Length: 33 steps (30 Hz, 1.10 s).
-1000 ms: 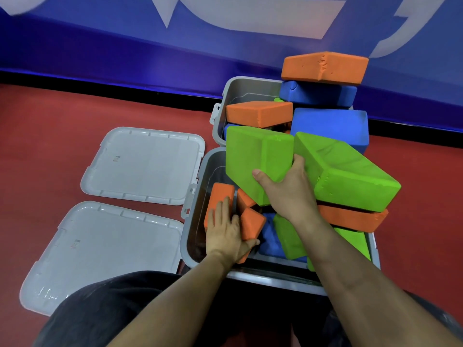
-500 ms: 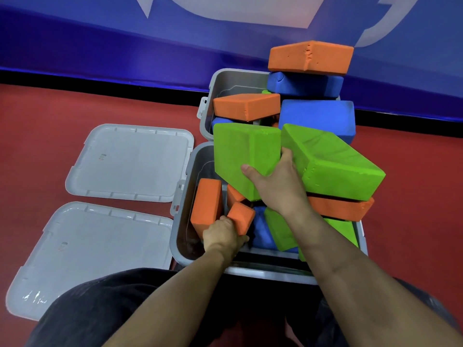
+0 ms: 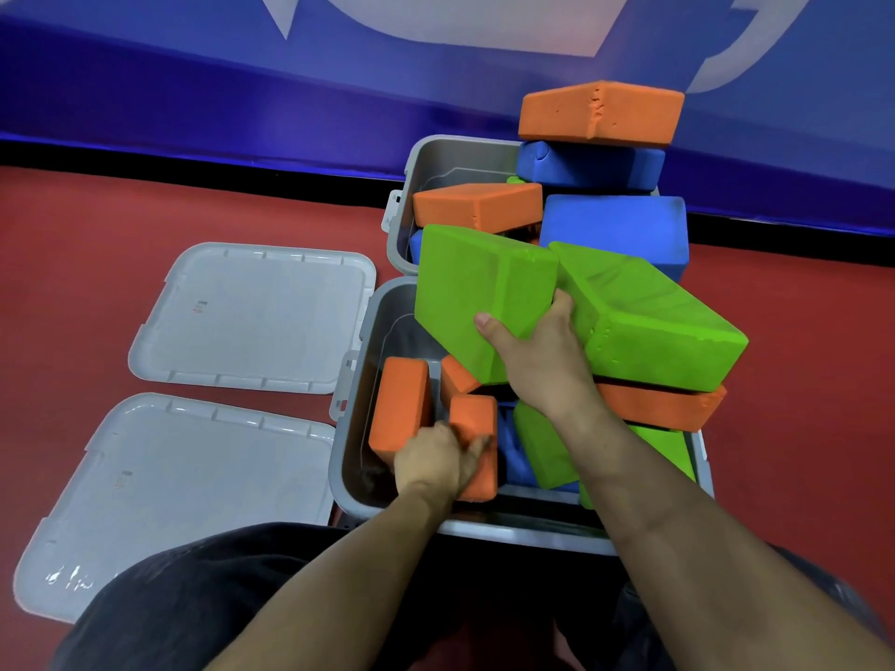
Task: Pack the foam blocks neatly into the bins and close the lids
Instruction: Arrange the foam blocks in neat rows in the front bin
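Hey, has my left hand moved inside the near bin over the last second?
Yes. The left hand lay flat on the orange block standing by the near bin's left wall; it has drawn back toward the bin's near rim and now grips the small orange block beside it.

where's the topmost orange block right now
In the head view it sits upper right, atop the blue block stacked over the far bin, against the blue wall: the topmost orange block.

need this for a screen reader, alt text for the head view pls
A person's right hand grips a green block above the near bin, while the left hand holds an orange block inside it. Orange, blue and green blocks overfill both grey bins; two lids lie open on the red floor.
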Motion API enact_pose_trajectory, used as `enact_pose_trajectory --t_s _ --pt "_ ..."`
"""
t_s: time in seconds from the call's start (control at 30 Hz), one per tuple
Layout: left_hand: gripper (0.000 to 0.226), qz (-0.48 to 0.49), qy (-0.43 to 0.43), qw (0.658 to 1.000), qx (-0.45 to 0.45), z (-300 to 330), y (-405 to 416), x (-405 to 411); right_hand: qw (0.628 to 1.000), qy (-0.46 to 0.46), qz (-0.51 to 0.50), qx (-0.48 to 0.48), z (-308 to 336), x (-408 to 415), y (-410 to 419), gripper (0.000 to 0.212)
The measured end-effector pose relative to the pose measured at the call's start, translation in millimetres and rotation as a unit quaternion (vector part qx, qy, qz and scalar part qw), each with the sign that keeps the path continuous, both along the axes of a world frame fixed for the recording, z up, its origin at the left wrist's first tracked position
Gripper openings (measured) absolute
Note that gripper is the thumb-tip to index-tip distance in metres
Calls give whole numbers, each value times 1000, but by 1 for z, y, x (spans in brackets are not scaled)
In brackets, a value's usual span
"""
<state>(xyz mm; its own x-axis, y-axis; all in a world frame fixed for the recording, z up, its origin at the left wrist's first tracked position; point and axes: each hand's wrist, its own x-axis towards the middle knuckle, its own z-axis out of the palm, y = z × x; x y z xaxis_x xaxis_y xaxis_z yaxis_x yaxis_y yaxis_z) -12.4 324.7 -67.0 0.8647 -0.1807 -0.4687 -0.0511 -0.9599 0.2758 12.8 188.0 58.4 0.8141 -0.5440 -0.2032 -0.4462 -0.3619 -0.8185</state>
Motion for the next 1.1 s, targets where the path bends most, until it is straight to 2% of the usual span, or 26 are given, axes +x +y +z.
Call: enact_pose_trajectory --t_s 0.07,0.13,0.17,0.23,0.3,0.4,0.53,0.63,0.8,0.97,1.1 --pt "50 -6 -98 993 -61 2 7 9 1000 -3 -2 4 1 1 1 98" --pt "45 17 -206 972 -109 -2 14 23 1000 -8 3 8 2 1 3 97" --pt "50 40 -214 971 -102 -5 18 31 1000 -9 8 8 3 0 3 98" --pt "73 95 -151 981 -82 -12 24 44 1000 -6 18 10 3 0 2 99" --pt "91 158 -56 981 -99 -17 30 50 1000 -6 20 13 1 0 2 98" --pt "97 198 32 975 -95 -25 36 51 1000 -8 15 15 -1 1 0 96" --pt "77 177 37 982 -62 -23 37 49 1000 -10 20 9 -2 2 1 97" --pt "71 159 49 985 -49 -16 39 38 1000 -7 24 6 -2 3 3 98" --pt "74 126 78 989 -27 -10 43 20 1000 -4 22 0 -4 4 8 95" --pt "81 113 117 987 -3 -7 50 21 999 9 3 -31 -2 8 14 104" --pt "84 110 115 987 -3 -8 53 22 996 47 6 -70 0 17 21 83"
